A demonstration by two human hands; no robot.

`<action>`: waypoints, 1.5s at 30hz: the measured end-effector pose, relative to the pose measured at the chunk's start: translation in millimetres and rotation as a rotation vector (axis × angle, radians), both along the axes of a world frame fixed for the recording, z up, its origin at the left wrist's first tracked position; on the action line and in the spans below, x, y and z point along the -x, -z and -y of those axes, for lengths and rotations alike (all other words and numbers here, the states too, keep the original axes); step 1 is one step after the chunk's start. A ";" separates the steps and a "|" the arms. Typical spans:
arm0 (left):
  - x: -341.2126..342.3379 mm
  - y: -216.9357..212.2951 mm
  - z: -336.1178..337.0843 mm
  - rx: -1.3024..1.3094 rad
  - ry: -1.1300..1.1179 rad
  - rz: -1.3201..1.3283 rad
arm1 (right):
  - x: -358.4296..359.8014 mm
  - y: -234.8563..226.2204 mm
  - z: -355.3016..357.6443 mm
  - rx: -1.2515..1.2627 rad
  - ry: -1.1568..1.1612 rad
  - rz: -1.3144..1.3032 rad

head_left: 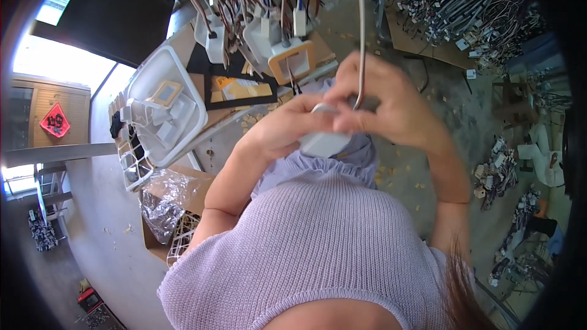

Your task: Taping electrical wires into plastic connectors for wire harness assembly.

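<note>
In front of my waist, my left hand is closed around a white plastic piece, whose flat, light face shows below the fingers. My right hand meets it from the other side, thumb and fingers bent in a pinch. A thin pale-and-brown cable runs down from the top of the view to the right fingertips. Where the cable ends against the white piece is covered by the fingers, and the fingertips are slightly blurred.
White housings with wires hang beyond my hands. A white plastic basket holds white parts at the left, above a cardboard box with clear plastic film. Cable bundles lie heaped at the far right. Yellow scraps dot the floor.
</note>
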State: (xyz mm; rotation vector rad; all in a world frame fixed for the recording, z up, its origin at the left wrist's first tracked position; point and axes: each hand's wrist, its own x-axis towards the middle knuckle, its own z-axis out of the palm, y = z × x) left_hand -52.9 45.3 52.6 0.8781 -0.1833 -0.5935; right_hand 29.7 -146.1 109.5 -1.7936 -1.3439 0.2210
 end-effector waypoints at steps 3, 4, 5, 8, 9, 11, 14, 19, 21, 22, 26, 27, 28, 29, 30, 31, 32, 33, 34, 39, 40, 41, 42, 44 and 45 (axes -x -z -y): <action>12.8 -14.7 -8.8 -0.127 -0.015 -0.020 | 19.6 -4.0 2.7 0.004 0.076 0.239; 14.5 -21.4 -8.8 -0.131 -0.040 -0.074 | 26.8 -3.3 0.9 0.015 0.137 0.355; 16.5 -22.2 -15.6 -0.124 -0.045 -0.155 | 32.5 -3.4 -1.2 0.027 0.201 0.469; 21.4 -30.2 -20.1 -0.497 -0.168 0.304 | 34.9 -2.2 -3.7 -0.015 0.175 0.243; 23.1 -34.2 -22.6 -0.503 -0.110 0.375 | 34.1 -2.1 -3.6 -0.042 0.100 0.018; 29.9 -51.8 -27.1 -0.503 0.055 0.363 | 34.2 -8.4 -3.2 -0.101 -0.136 -0.376; 33.3 -54.0 -32.5 -0.333 0.188 0.312 | 28.9 -14.5 -7.0 -0.006 -0.324 -0.610; 32.9 -36.3 -29.7 -0.183 0.108 0.333 | 16.9 8.6 -13.0 -0.069 -0.453 -0.942; 29.8 -34.3 -25.9 -0.181 0.094 0.301 | 16.2 15.0 -18.6 -0.300 -0.504 -1.041; 27.7 -32.0 -24.3 -0.143 0.065 0.310 | 16.6 12.4 -13.0 -0.302 -0.453 -1.073; 19.8 -11.3 -33.5 -0.125 -0.186 0.547 | -10.2 9.1 24.6 -1.315 -0.735 -1.340; 23.6 -13.8 -25.8 -0.401 -0.365 0.594 | -17.9 2.6 31.8 -1.342 -0.712 -1.204; 23.1 -17.8 -21.2 -0.647 -0.549 0.703 | -24.5 5.8 34.0 -1.327 -0.723 -1.220; 18.8 -21.3 -20.1 -0.892 -0.717 0.810 | -28.9 8.9 37.5 -1.280 -0.695 -1.228; 16.5 -19.5 -28.5 -1.050 -0.849 0.919 | -31.3 12.6 38.7 -1.234 -0.668 -1.235; 19.5 -11.6 -38.7 -1.099 -1.011 0.876 | -31.4 22.2 36.5 -1.187 -0.680 -1.230; 13.7 1.2 -50.3 -0.961 -1.263 0.839 | -26.2 20.7 31.1 -1.154 -0.646 -1.264; 5.9 -4.4 -57.3 -0.999 -1.413 0.768 | -16.9 20.7 24.7 -1.125 -0.607 -1.299; -1.5 -13.9 -63.6 -1.225 -1.442 0.750 | -13.0 22.4 18.0 -1.078 -0.591 -1.275; -18.1 5.8 -89.7 -1.504 -1.151 0.642 | -4.7 39.4 -46.1 -0.674 -0.338 -0.985; -15.1 5.7 -84.0 -1.495 -1.142 0.688 | 2.6 41.5 -58.4 -0.619 -0.120 -0.899; -9.9 11.1 -78.4 -1.250 -1.142 0.654 | 4.3 48.6 -69.6 -0.592 -0.098 -0.937; -7.8 17.3 -70.3 -1.003 -1.130 0.615 | 3.8 56.1 -77.7 -0.565 -0.071 -0.972; 3.0 20.5 -44.9 -0.758 -1.211 0.485 | 8.2 65.9 -86.5 -0.546 -0.079 -1.130; 7.2 21.5 -34.7 -0.602 -1.262 0.427 | 8.6 66.6 -85.2 -0.499 -0.146 -1.184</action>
